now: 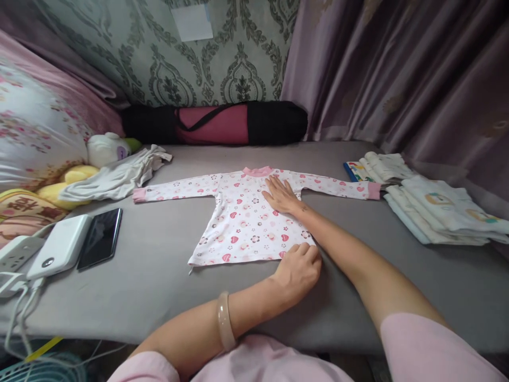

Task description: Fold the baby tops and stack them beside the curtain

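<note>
A small white long-sleeved shirt [246,217] with pink hearts, flowers and pink cuffs lies spread out on the grey surface [159,297], its collar at the far side and both sleeves stretched sideways. My right hand [281,196] rests flat on its upper right part, below the collar, fingers spread. Nearer to me, my left hand [299,268] is closed at the shirt's lower right corner, pinching the hem; its fingertips are partly hidden. A beige bangle [226,321] circles my left wrist.
Folded clothes [445,207] are stacked at the right. On the left are a crumpled pale garment [119,175], a black phone [100,239], a white power bank [59,246], cables and plush toys. A black and red bag [217,124] lies along the wall.
</note>
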Tool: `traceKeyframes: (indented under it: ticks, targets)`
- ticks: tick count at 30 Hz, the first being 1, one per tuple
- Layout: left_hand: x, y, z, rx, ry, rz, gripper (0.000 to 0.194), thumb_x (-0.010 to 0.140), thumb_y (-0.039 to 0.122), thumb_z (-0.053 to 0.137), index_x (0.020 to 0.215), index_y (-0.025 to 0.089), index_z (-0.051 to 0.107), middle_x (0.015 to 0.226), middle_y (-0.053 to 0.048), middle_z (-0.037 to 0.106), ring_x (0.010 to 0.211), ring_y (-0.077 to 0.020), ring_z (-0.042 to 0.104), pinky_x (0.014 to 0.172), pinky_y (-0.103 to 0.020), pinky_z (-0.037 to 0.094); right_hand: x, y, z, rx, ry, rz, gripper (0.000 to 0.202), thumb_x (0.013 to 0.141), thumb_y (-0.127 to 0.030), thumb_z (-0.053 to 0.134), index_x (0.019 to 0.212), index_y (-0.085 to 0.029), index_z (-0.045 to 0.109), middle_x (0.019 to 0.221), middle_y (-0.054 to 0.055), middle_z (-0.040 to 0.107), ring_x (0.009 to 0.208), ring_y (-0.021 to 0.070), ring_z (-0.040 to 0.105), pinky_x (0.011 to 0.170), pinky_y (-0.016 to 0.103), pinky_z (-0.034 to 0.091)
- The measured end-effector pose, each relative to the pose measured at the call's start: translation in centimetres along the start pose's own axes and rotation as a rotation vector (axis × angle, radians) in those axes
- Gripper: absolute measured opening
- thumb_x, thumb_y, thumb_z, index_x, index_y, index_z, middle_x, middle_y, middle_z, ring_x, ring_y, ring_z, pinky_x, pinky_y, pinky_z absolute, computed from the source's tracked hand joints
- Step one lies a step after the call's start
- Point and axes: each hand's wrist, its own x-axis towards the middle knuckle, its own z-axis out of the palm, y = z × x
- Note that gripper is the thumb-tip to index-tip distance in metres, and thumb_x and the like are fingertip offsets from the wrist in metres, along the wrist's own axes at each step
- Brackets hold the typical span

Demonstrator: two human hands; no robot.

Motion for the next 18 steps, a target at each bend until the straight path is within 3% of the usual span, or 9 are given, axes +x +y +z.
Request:
traceKeyframes:
  ticks: [5, 8, 11, 15, 18]
  targets:
    - [-2.5, -0.9, -1.0, -0.075, 0.024, 0.099, 0.025, 0.093, 0.016, 0.043, 0.114, 0.010, 0.057, 0.109, -0.012, 0.058, 0.099, -0.0231, 0.054, 0.085, -0.034, 0.049, -4.4, -0.3, -0.7, -0.037, -0.071, -0.193, 0.064, 0.098, -0.050, 0.025, 0.152, -0.015, 0.026, 0.160, 0.013, 0.015, 0.148, 0.0242, 0.010, 0.119, 0.047, 0.004]
    - [-4.4, -1.7, -2.4, -0.215, 0.026, 0.152, 0.028, 0.096, 0.018, 0.039, 0.118, 0.011, 0.056, 0.122, -0.013, 0.057, 0.114, -0.0220, 0.053, 0.097, -0.031, 0.045, -7.3, -0.7, -1.0, -0.058, -0.098, -0.265, 0.064, 0.098, -0.050, 0.027, 0.153, -0.017, 0.025, 0.161, 0.012, 0.013, 0.148, 0.0251, 0.010, 0.119, 0.049, 0.005]
    - [-6.3, -2.9, -4.0, -0.374, 0.006, 0.130, 0.030, 0.098, 0.019, 0.037, 0.122, 0.014, 0.055, 0.126, -0.012, 0.058, 0.116, -0.0192, 0.055, 0.099, -0.028, 0.046, -9.6, -1.0, -1.4, -0.060, -0.138, -0.311, 0.063, 0.099, -0.050, 0.028, 0.153, -0.018, 0.025, 0.161, 0.011, 0.011, 0.148, 0.0251, 0.008, 0.119, 0.050, 0.004]
    - [-8.7, -6.0, -6.0, -0.557, 0.079, -0.067, 0.030, 0.098, 0.022, 0.039, 0.120, 0.020, 0.059, 0.121, -0.010, 0.063, 0.111, -0.0177, 0.060, 0.095, -0.029, 0.048, -11.8, -1.1, -1.6, -0.029, -0.176, -0.356, 0.061, 0.100, -0.050, 0.026, 0.154, -0.022, 0.022, 0.161, 0.010, 0.013, 0.148, 0.0238, 0.009, 0.119, 0.051, 0.006]
    - [-10.5, -10.2, -6.9, -0.656, 0.206, -0.367, 0.027, 0.094, 0.030, 0.046, 0.108, 0.019, 0.066, 0.107, -0.008, 0.070, 0.094, -0.0182, 0.065, 0.083, -0.030, 0.052, -13.3, -1.1, -1.6, -0.004, -0.176, -0.408, 0.056, 0.101, -0.047, 0.026, 0.153, -0.026, 0.024, 0.161, 0.008, 0.014, 0.148, 0.0241, 0.011, 0.119, 0.051, 0.008]
